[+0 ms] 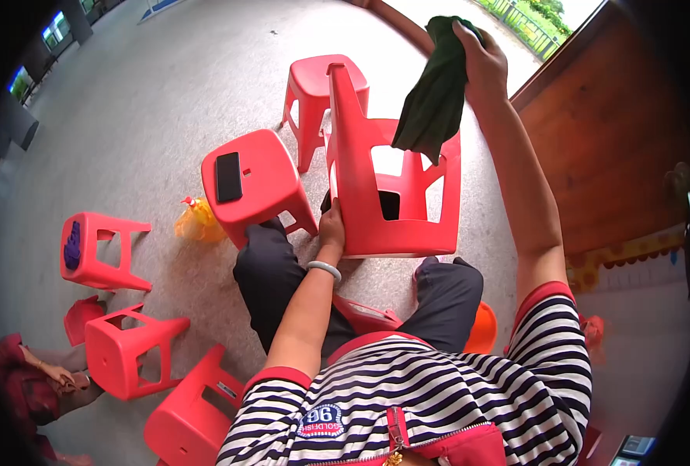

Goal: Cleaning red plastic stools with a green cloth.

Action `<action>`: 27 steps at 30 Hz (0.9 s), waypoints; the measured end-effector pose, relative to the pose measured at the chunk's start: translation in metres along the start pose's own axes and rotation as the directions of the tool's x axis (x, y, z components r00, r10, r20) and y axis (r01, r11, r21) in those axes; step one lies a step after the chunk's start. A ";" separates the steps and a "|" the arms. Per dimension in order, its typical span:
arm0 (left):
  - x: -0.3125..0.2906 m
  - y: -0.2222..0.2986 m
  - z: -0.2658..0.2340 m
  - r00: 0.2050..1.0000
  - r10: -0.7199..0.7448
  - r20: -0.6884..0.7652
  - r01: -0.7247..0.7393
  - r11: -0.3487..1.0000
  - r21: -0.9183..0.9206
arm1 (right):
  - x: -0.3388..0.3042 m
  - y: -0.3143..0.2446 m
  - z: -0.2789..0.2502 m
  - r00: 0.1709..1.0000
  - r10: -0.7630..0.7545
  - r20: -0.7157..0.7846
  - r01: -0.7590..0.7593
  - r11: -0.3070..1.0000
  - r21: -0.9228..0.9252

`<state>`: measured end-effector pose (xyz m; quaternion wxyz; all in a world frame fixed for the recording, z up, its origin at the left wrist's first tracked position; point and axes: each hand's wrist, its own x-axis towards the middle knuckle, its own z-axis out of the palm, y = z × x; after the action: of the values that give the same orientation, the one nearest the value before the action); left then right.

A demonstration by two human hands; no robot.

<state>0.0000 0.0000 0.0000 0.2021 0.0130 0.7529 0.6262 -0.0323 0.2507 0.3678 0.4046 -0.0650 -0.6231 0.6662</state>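
Observation:
A red plastic stool (pixel 395 239) lies tipped on its side over my knees, its legs pointing away from me. My left hand (pixel 331 227) grips the left edge of this stool; a pale bangle circles that wrist. Raised at the upper right, my right hand (pixel 484 62) is closed on a dark green cloth (pixel 432 97), which hangs down in front of the stool's right legs. Just left of the tipped stool stands another red stool (pixel 263 179) with a black phone (pixel 228 177) on its seat.
A further red stool (pixel 331 76) stands beyond. Yellow plastic bag (pixel 199 223) rests on the floor. At left, a stool (pixel 88 252) bears a purple cloth (pixel 72 245); more stools (pixel 116 353) lie nearer, beside another person's hand (pixel 60 376). A wooden door (pixel 593 140) is at right.

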 end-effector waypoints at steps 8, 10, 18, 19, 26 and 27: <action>-0.018 -0.024 0.012 0.999 -0.038 0.016 0.039 0.999 -0.030 | 0.046 0.029 0.058 0.925 -0.335 -0.179 0.318 0.941 -0.117; -0.002 -0.013 -0.001 1.000 0.009 -0.001 -0.009 1.000 -0.019 | 0.034 0.049 0.075 0.874 -0.473 -0.110 0.360 0.784 -0.506; -0.023 0.013 -0.007 0.986 0.164 0.001 -0.164 0.986 -0.024 | -0.134 0.171 0.035 0.862 0.018 0.507 0.483 0.275 -0.831; -0.025 0.014 -0.009 0.995 0.101 0.020 -0.098 0.990 -0.104 | -0.141 0.164 0.037 0.836 -0.039 0.547 0.540 0.238 -0.807; -0.021 0.013 -0.008 0.992 0.000 0.127 0.021 0.987 -0.162 | -0.069 0.203 0.058 0.931 0.025 0.363 0.355 0.158 -0.921; -0.019 0.009 -0.010 0.992 -0.001 0.123 0.020 0.988 -0.153 | -0.061 0.213 0.065 0.963 0.030 0.269 0.262 0.135 -0.955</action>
<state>0.0118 -0.0123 0.0154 0.2518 0.0318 0.6884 0.6795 -0.1279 0.1846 0.1689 0.2413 -0.1894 -0.9496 0.0652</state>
